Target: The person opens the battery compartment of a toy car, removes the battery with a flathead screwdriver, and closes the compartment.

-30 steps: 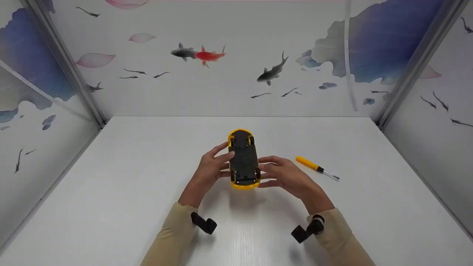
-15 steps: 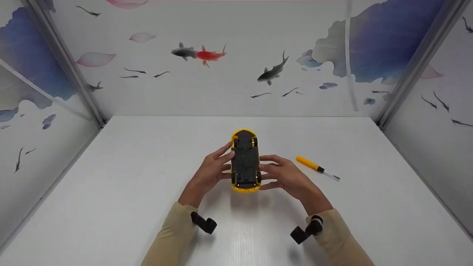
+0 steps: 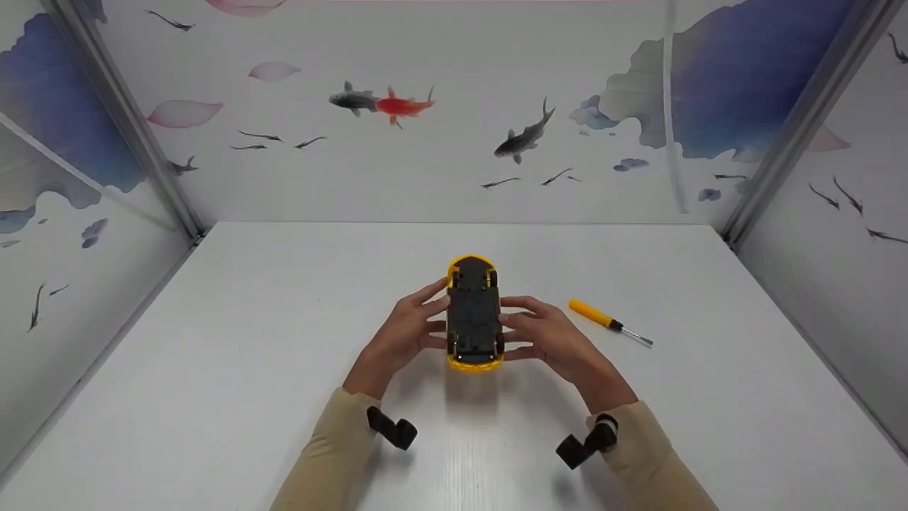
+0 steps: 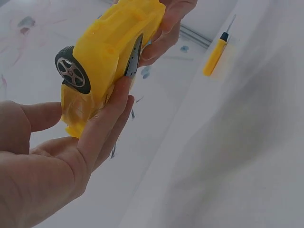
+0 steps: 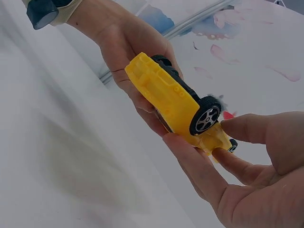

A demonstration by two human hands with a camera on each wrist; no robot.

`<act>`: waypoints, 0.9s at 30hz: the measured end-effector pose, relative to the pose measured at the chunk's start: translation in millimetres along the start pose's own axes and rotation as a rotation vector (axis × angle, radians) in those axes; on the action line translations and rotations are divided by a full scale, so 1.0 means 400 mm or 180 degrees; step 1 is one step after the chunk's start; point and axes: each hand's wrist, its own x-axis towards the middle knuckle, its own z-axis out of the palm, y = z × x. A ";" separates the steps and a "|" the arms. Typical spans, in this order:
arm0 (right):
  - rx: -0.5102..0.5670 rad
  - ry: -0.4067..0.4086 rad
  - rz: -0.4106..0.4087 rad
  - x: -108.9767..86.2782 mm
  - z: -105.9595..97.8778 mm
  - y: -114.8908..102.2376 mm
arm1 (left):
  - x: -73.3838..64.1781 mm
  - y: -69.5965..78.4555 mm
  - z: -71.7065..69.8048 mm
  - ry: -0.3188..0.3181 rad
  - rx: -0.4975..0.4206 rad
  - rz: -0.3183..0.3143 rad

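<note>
Yellow car point(image 3: 474, 316) | held up, underside showing, left of screwdriver point(image 3: 609, 323) | left hand point(image 3: 408, 323), right hand point(image 3: 557, 335): each grasping one side with thumb and fingers | hazard: drop, should either fingertip hold slacken

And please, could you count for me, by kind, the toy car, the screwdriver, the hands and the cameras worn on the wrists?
Toy car: 1
Screwdriver: 1
Hands: 2 (left hand, right hand)
Wrist cameras: 2 (left camera, right camera)
Total: 6
</note>
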 end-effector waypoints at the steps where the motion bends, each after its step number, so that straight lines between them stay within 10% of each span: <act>1: -0.0013 0.0021 -0.0026 0.001 -0.001 0.001 | 0.000 -0.001 0.002 -0.0006 0.0007 -0.0003; 27: -0.0774 0.0397 -0.0256 0.028 0.000 0.043 | 0.026 -0.068 0.015 -0.0195 0.0185 -0.0455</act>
